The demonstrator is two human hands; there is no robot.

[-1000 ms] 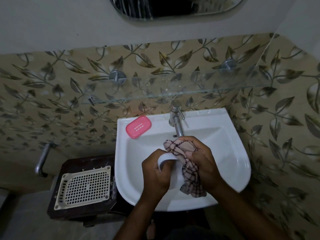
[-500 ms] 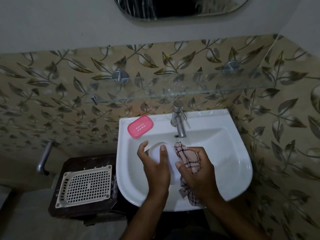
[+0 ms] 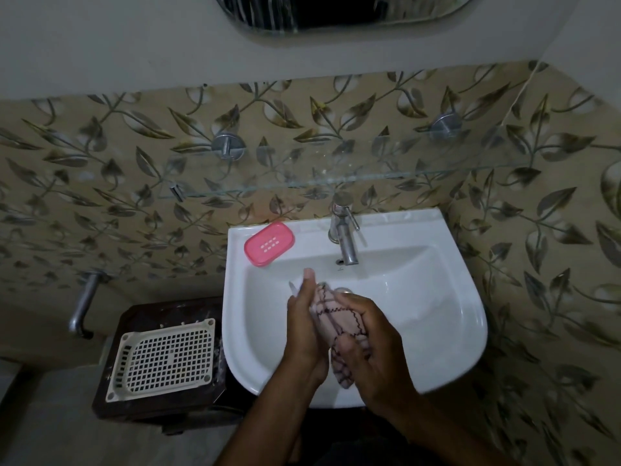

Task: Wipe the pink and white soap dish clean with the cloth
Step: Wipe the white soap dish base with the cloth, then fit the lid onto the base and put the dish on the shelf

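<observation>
Two hands meet over the bowl, but start at the far left: a bent chrome pipe (image 3: 82, 309) juts from the leaf-patterned tile wall (image 3: 100, 196). Next to it, a cream plastic grid basket (image 3: 161, 359), square holes all over and rounded corners, lies on a dark brown stool (image 3: 141, 314). On to the glossy white ceramic sink (image 3: 453, 297). The pink tray (image 3: 269, 244) of the soap dish, a rounded rectangle with small drain slots, sits on the sink's back left corner, apart from the hands. Over the basin, the left hand (image 3: 304, 327) holds the white part (image 3: 295, 288) of the dish, fingers laid long against it; only a thin white edge shows beside them. Pressed against it is the cloth (image 3: 337, 321), soft pale pink with a dark check, bunched up and hanging down. The right hand (image 3: 373, 348) grips that cloth, fingers curled around it. Behind them stands a chrome tap (image 3: 342, 230) with a side lever. Above runs a clear glass shelf (image 3: 336, 178) on round metal brackets. No readable writing shows anywhere.
</observation>
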